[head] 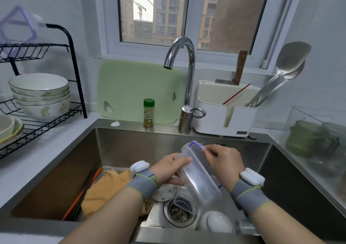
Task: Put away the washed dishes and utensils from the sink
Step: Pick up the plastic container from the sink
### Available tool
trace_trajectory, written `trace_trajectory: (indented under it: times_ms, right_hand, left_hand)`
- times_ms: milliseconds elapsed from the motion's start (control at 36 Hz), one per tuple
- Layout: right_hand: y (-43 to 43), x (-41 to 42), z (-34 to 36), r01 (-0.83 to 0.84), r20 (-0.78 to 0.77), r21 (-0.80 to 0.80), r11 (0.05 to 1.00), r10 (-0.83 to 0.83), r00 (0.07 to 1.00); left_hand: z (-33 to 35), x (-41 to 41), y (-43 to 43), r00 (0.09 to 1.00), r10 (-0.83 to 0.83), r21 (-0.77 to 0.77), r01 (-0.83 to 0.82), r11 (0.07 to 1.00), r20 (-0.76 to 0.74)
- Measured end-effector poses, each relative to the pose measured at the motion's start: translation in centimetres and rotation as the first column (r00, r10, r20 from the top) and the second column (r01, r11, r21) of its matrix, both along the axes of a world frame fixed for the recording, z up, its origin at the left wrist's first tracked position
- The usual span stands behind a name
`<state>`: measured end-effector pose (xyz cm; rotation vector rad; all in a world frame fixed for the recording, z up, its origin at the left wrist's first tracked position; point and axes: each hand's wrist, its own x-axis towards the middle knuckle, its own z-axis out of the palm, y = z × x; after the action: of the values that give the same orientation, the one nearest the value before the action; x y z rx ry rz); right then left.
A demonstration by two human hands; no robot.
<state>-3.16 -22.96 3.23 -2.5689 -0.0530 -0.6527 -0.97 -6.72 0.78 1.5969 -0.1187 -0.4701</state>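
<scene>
Container (198, 178) hangs over the sink (131, 146), left hand (168, 168) curled round it, right hand (224, 161) pinching its rim. Next, probably: carry it to the rack (76, 71), nine o'clock.

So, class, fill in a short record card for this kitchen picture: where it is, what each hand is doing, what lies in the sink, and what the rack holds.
Place: steel sink in a kitchen
Left hand: grips the clear container by its side
Right hand: holds the container's upper end
In the sink: orange cloth, chopsticks, white bowl
Rack: stacked bowls
</scene>
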Motion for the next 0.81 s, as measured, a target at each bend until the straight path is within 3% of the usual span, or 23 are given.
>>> trace_trajectory:
  times_ms: [111,361,472,611,639,694,750,806]
  right_hand:
    - [0.9,-0.5,0.1,-0.048,0.030,0.061,0.997,0.046,0.998]
    - [2.1,-1.1,-0.2,-0.217,0.054,0.227,0.949,0.210,0.976]
    - [1.2,-0.8,0.2,-0.312,-0.016,0.422,0.851,0.351,0.936]
    - [-0.4,0.4,-0.1,-0.262,-0.168,0.444,0.857,0.367,0.915]
    - [-0.5,0.5,-0.1,-0.236,-0.210,0.494,0.837,0.378,0.902]
    - [-0.6,0.7,-0.2,-0.218,-0.261,0.668,0.711,0.498,0.827]
    - [0.0,0.6,-0.7,-0.231,-0.249,0.777,0.586,0.622,0.742]
    - [0.8,0.2,-0.7,-0.164,-0.258,0.824,0.542,0.618,0.743]
  left_hand:
    - [-0.4,0.5,-0.1,0.996,0.082,0.034,-0.083,0.996,0.042]
    - [-0.2,0.8,0.7,0.992,0.127,-0.160,-0.127,0.979,-0.011]
    - [-0.1,0.9,1.2,0.998,0.036,-0.333,-0.049,0.942,-0.043]
    - [-0.1,0.9,1.6,0.982,-0.184,-0.505,0.175,0.845,0.031]
    - [-0.1,0.9,1.6,0.978,-0.203,-0.535,0.197,0.821,0.048]
    - [-0.1,1.0,1.6,0.980,-0.187,-0.589,0.190,0.785,0.067]
    - [-0.1,1.0,1.3,0.996,-0.086,-0.617,0.090,0.782,0.037]
    - [0.2,0.8,1.2,1.000,-0.002,-0.620,-0.005,0.785,-0.011]
